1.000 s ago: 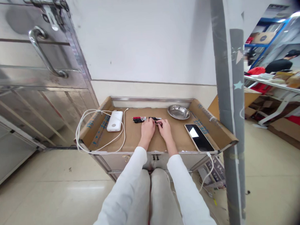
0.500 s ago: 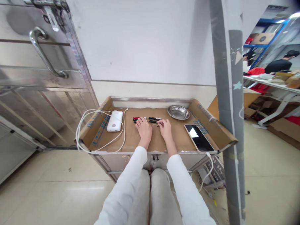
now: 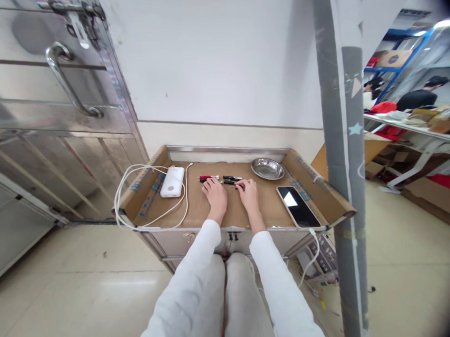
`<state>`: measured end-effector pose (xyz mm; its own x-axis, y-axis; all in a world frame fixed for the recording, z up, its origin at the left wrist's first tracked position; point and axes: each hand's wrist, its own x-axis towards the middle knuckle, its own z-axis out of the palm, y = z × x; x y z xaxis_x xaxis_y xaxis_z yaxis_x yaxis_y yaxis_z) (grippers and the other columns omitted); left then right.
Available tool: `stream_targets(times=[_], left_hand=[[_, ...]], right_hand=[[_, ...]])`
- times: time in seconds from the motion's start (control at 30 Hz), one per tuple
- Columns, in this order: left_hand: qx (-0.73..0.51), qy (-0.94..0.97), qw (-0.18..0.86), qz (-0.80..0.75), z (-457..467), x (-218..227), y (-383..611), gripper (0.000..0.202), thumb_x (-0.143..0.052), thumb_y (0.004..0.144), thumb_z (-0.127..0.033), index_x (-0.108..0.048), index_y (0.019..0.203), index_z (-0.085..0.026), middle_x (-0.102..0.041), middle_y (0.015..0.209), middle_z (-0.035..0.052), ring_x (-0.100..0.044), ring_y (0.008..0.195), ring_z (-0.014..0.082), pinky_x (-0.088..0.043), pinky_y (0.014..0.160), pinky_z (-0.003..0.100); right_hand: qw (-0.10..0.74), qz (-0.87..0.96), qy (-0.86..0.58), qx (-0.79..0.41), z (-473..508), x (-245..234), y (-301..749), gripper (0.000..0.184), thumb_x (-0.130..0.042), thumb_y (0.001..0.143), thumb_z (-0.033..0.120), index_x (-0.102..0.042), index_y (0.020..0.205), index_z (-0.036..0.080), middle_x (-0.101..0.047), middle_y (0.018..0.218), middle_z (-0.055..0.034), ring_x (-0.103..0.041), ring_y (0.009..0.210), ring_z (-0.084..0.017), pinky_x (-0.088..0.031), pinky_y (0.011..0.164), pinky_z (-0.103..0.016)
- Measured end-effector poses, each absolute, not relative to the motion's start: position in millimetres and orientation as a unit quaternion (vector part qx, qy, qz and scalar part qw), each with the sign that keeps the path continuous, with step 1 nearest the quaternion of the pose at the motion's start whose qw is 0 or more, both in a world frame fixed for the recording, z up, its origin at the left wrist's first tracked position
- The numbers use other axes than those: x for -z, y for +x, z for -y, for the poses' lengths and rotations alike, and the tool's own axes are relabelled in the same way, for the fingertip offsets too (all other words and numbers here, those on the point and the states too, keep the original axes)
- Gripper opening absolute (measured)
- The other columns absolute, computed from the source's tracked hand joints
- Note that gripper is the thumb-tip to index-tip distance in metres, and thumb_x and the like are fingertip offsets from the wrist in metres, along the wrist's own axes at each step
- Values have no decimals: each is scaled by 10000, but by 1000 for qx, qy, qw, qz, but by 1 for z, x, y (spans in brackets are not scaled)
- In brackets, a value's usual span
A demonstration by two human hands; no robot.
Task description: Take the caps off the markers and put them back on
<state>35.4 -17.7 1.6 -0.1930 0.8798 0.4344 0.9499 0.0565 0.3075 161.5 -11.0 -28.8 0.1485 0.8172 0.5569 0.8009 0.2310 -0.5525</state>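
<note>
Blue characters [image 3: 301, 187] stand printed on the cardboard lining [image 3: 197, 210], too small and blurred to be read.

Counter [image 3: 199, 212]: cardboard-lined. Behind it, plain white wall [image 3: 220, 64]. Left of it, metal door [image 3: 16, 83] with curved handle [image 3: 63, 85]. Right of it, grey-wrapped post [image 3: 338, 158]; farther right, blue shelving [image 3: 382, 68], cluttered table [image 3: 413, 128], bright overhead light [image 3: 446, 23]. Below it, pale tiled floor [image 3: 85, 308].

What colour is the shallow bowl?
The shallow round metal bowl is shiny silver, best seen in the head view.
</note>
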Motion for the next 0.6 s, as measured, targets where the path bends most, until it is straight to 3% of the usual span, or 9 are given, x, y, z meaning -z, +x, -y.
stream_targets(times=[0.17,0.33,0.6], left_hand=[[267,-634,60,723,17,-2,35,280,-277,933,-169,-497,1086,-89,-548,1066,180,-499,1043,281,-408,889,428],[278,-638,68,715,12,-1,34,272,-276,953,-215,-502,1062,-108,-573,1033,154,-546,970,258,-424,868,414],[309,-739,-2,599,9,-6,35,251,-320,969,-319,-483,1089,-171,-565,1085,90,-607,902,158,-448,736,225]], right_hand=[[428,651,-627,7,12,26,158,249,-391,910,301,-609,867,190,-557,883,-82,-474,839,-212,-392,839,-356],[446,647,-618,3,13,24,155,199,-385,872,196,-573,935,184,-565,954,-95,-483,906,-221,-394,865,-358],[462,647,-606,-1,12,23,155,319,-404,826,161,-505,1129,173,-556,1016,-111,-483,948,-231,-405,874,-381]])
